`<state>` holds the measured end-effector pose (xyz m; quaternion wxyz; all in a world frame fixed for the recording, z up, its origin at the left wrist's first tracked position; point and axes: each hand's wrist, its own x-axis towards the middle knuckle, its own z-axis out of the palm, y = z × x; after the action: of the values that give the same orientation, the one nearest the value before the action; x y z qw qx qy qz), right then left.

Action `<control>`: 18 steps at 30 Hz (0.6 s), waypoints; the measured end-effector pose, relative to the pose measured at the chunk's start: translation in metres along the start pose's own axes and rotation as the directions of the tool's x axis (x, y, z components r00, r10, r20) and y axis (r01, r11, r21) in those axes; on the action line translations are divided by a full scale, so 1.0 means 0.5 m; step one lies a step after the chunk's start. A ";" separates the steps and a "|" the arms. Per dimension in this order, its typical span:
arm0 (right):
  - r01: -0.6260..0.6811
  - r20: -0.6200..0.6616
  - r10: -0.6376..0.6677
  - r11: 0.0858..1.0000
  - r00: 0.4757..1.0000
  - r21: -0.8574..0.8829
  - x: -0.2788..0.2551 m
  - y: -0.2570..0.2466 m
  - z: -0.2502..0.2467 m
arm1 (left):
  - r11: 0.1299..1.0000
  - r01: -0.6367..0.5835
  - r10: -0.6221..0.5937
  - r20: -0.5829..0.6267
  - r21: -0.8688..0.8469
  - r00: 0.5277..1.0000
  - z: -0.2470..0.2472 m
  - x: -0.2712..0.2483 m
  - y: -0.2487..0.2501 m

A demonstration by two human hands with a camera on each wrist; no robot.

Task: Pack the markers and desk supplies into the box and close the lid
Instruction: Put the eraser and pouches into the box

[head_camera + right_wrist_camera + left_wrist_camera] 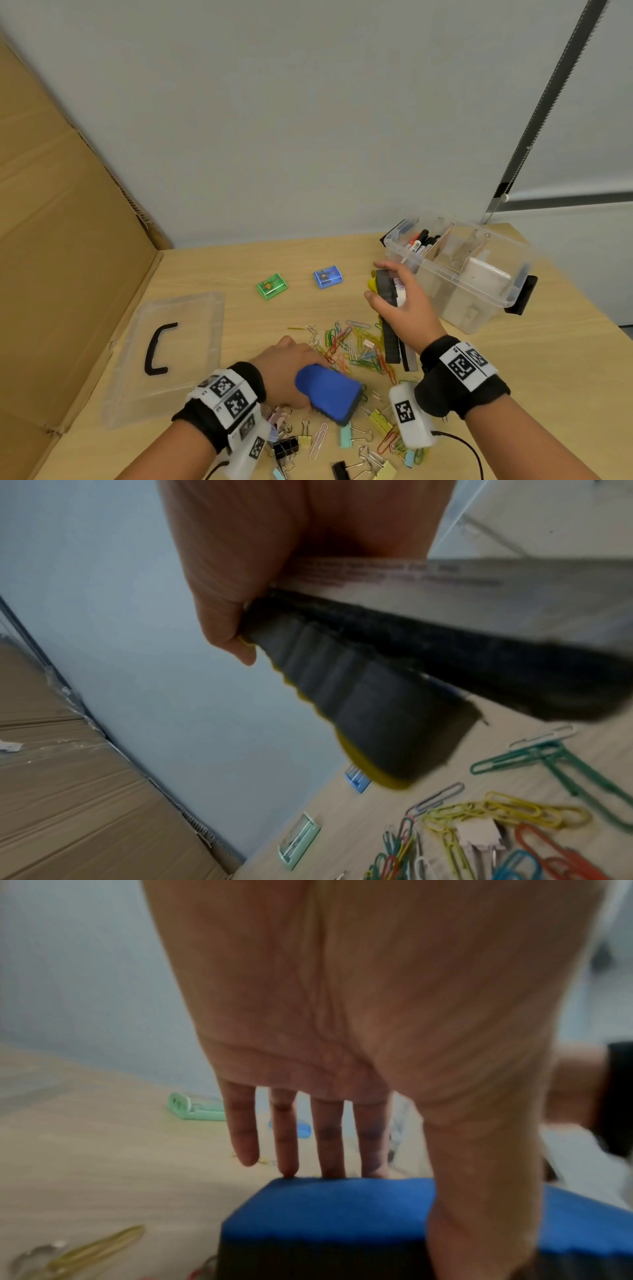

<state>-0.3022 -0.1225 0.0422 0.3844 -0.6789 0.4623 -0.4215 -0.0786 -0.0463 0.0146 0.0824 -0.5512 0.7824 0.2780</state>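
Note:
My left hand (289, 368) grips a blue foam eraser (329, 394) low over the desk; in the left wrist view the thumb lies across the blue eraser (342, 1210) and the fingers reach behind it. My right hand (397, 296) holds two erasers together (385, 286), one yellow-backed and one white-backed, both with black felt (377, 710), raised just left of the clear plastic box (496, 284). Markers (419, 241) stand in the box's far-left compartment. The clear lid (195, 325) with its black handle (156, 349) lies flat at the left.
Coloured paper clips (349, 346) are scattered between my hands, and binder clips (346, 440) lie near the front edge. A green sharpener (271, 286) and a blue one (327, 277) sit further back. A cardboard sheet (61, 240) walls off the left side.

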 end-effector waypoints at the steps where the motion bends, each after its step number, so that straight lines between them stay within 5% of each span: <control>1: 0.000 0.030 0.000 1.000 1.000 -0.008 -0.001 -0.002 -0.001 | 0.994 0.011 -0.012 -0.001 -0.109 1.000 -0.009 -0.003 -0.008; 8: 0.031 0.117 -0.030 0.999 0.993 -0.006 -0.014 -0.005 0.003 | 0.715 -0.049 -0.025 -0.096 -0.697 0.995 -0.073 -0.032 -0.042; 12: 0.042 0.141 -0.035 0.998 0.989 -0.042 -0.018 -0.002 0.011 | 0.489 -0.075 -0.112 -0.148 -0.869 0.983 -0.084 -0.030 -0.051; 16: 0.088 0.175 -0.074 0.993 0.982 -0.077 -0.022 -0.004 0.020 | 0.141 -0.096 -0.277 -0.132 -0.985 0.952 -0.094 -0.018 -0.035; 18: 0.135 0.196 -0.111 0.985 0.974 -0.110 -0.024 -0.004 0.025 | 0.076 -0.107 -0.299 -0.125 -0.991 0.946 -0.098 -0.015 -0.030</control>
<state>-0.2926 -0.1088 0.0370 0.3573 -0.7656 0.4056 -0.3489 -0.0534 -0.0697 0.0534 -0.4126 -0.5453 0.3491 0.6407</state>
